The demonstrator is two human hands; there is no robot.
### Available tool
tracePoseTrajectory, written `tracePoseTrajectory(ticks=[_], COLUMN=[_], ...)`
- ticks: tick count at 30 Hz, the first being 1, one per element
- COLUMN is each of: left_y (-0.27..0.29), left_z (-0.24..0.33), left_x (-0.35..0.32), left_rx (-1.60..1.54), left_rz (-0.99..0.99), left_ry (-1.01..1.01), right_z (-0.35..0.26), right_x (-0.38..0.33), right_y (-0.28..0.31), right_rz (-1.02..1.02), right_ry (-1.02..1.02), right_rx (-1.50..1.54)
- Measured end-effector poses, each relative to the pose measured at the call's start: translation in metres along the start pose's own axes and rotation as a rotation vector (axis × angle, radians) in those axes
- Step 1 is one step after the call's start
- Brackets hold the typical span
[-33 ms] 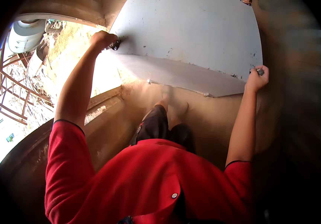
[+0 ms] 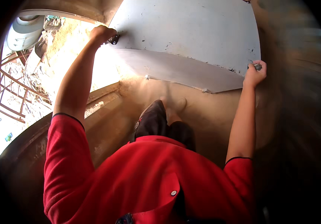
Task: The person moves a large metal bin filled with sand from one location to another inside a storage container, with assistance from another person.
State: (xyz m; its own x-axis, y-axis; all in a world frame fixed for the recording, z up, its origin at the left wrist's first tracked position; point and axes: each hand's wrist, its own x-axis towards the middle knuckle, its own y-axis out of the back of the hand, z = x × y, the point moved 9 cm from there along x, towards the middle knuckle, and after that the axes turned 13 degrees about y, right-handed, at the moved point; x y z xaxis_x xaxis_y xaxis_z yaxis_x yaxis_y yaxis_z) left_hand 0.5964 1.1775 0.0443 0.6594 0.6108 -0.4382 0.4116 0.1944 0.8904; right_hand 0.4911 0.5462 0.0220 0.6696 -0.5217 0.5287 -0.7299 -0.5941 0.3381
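Observation:
A large pale grey box-like piece (image 2: 190, 30), scuffed and chipped along its edges, fills the upper middle of the view. At its left edge my left hand (image 2: 102, 34) is closed round a dark handle (image 2: 114, 38). My right hand (image 2: 256, 74) grips a metal handle (image 2: 258, 67) at the right near corner, fingers wrapped round it. Both my arms are stretched forward. The near side of the piece faces me, with small white fittings (image 2: 205, 90) along its lower edge. Its far end lies outside the picture.
Another person's fingertips (image 2: 247, 1) touch the far right edge. Beneath me is a tan floor (image 2: 205, 112); a low ledge (image 2: 104, 92) borders a bright opening on the left. Outside are a rusty metal frame (image 2: 9, 89) and a pale rounded tank (image 2: 26, 33). The right side is blurred and dark.
The grey piece and both my hands sit slightly higher in the view. Less of the other person's hand shows at the top. Both my grips stay closed.

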Motion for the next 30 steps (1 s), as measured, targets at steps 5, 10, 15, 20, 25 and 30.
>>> tracePoseTrajectory(ticks=[5, 10, 15, 20, 25, 30], left_y=[0.027, 0.056, -0.076, -0.378, -0.537, -0.438], left_z=[0.009, -0.013, -0.091, -0.224, -0.462, -0.316], left_x=[0.012, 0.002, -0.031, -0.101, -0.210, -0.140], left_rx=[-0.027, -0.542, -0.676, -0.079, -0.300, -0.514], left_rz=[0.354, 0.599, 0.339, -0.502, -0.935, -0.718], left_ry=[-0.145, -0.315, -0.541, -0.152, 0.354, 0.081], right_z=[-0.018, -0.077, -0.047, 0.105, 0.109, 0.236], right_x=[0.009, 0.015, -0.083, -0.392, -0.655, -0.690], right_y=[-0.016, 0.007, 0.034, 0.150, 0.228, 0.307], right_rz=[-0.134, -0.120, -0.211, -0.588, -1.080, -0.843], right_ry=[0.100, 0.361, 0.121, -0.495, -0.801, -0.726], right_rx=[0.175, -0.157, 0.019, -0.081, -0.273, -0.259])
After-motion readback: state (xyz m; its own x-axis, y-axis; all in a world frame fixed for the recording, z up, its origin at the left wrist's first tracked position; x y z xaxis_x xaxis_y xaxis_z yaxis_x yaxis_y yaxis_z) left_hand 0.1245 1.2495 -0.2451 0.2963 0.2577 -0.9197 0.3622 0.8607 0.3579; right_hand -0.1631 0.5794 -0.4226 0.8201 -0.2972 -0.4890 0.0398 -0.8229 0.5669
